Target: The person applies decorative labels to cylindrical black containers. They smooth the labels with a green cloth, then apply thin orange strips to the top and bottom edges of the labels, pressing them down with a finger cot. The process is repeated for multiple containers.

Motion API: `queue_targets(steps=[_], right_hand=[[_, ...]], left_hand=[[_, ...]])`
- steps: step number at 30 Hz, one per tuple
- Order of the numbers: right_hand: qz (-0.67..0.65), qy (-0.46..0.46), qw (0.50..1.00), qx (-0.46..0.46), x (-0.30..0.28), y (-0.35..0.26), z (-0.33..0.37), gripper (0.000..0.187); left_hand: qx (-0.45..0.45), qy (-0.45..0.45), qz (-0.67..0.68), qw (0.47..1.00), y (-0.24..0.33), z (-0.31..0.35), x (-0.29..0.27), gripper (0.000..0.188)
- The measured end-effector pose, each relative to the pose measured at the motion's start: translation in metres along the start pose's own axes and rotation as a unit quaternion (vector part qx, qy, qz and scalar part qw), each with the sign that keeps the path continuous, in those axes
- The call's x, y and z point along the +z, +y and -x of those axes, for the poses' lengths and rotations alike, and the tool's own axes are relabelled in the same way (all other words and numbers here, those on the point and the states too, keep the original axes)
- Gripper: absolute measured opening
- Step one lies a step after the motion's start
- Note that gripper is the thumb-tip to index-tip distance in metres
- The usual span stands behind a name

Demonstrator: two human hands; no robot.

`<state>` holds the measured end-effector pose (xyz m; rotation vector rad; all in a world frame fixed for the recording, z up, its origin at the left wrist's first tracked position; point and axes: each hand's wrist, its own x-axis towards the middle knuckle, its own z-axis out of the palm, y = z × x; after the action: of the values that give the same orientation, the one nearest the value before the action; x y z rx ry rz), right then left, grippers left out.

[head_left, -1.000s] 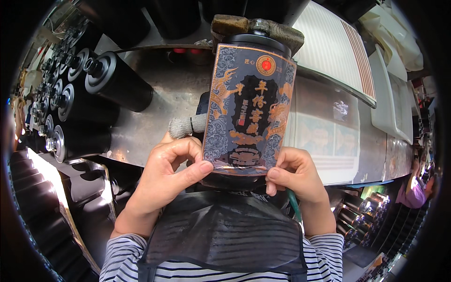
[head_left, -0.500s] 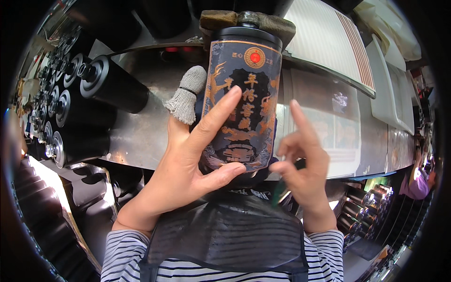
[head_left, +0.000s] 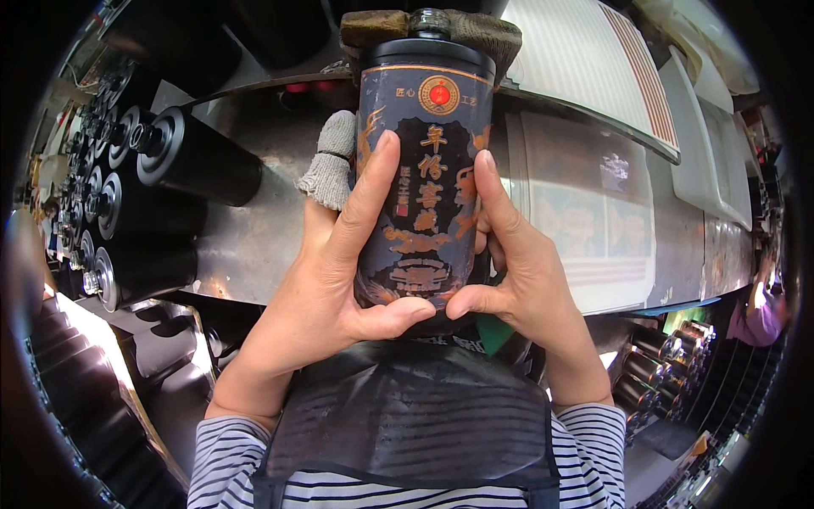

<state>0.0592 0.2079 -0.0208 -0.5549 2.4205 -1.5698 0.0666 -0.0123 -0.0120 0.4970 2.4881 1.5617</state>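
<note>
A black bottle (head_left: 424, 187) with a dark decal of gold and orange patterns lies in front of me, its neck pointing away and resting on a notched wooden block (head_left: 373, 27). My left hand (head_left: 326, 263) grips its left side, with the index finger along the decal and the thumb across the bottom end. A grey knitted cover (head_left: 335, 144) sits on one finger of that hand. On the other side, my right hand (head_left: 530, 254) holds the bottle, its index finger on the decal's right edge and its thumb near the left thumb. The right hand's other fingers are partly hidden behind the bottle.
Several plain black bottles (head_left: 199, 161) stand at the left. A decal sheet (head_left: 585, 229) lies on the metal table (head_left: 263, 229) to the right, with a striped white sheet (head_left: 585, 68) and a white tray (head_left: 708, 161) beyond. Shiny bottles (head_left: 653, 365) sit lower right; another person (head_left: 757, 318) is at the far right.
My right hand has come in from the right and closed on the bottle's side. The bottle and my left hand have shifted slightly left and away from me.
</note>
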Motion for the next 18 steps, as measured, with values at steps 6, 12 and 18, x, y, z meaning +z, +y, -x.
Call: queue_targets(steps=[6,12,18], right_hand=[[-0.065,0.082,0.994,0.023,-0.018,-0.004,-0.008,0.11],[-0.008,0.097,0.995,-0.025,-0.011,-0.001,-0.037,0.103],[0.07,0.108,0.991,-0.03,-0.012,0.003,-0.029,0.11]], left_hand=[[0.027,0.083,0.126,0.988,-0.005,-0.01,-0.007,0.108],[0.074,0.087,0.099,0.989,-0.002,-0.044,-0.003,0.083],[0.002,0.059,0.149,0.987,-0.008,-0.038,-0.007,0.083]])
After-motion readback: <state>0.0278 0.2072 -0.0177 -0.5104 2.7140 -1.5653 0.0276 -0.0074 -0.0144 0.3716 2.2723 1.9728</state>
